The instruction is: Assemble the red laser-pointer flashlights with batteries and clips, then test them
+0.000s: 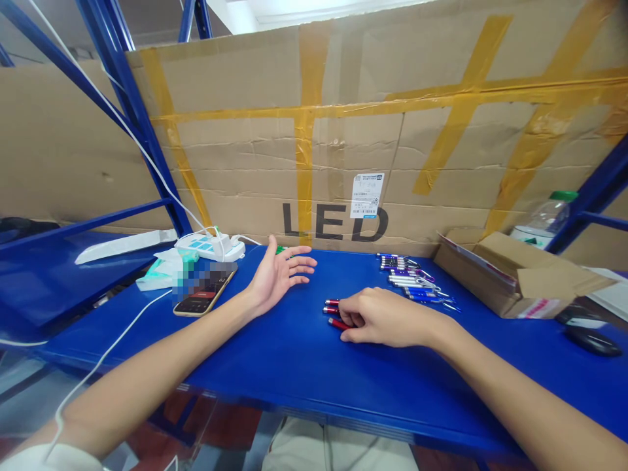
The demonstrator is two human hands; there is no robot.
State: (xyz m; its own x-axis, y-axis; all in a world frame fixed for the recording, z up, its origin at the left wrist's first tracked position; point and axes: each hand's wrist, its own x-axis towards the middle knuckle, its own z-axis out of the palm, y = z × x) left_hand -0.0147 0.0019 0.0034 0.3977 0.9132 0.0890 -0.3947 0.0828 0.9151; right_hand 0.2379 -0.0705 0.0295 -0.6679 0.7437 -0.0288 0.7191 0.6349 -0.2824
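My left hand is raised over the blue table, palm turned inward, fingers spread, holding nothing. My right hand is curled over several small red metal cylinders in the middle of the table. Their ends stick out to the left of my fingers; the rest is hidden beneath the hand. Fingers and thumb close around the lowest red cylinder. Behind my right hand lies a row of similar cylinders in black, purple, silver and blue, some with clips.
A phone, a white power strip and a teal-and-white packet lie at the left. An open cardboard box, a clear bottle and a black mouse are at the right. Taped cardboard stands behind.
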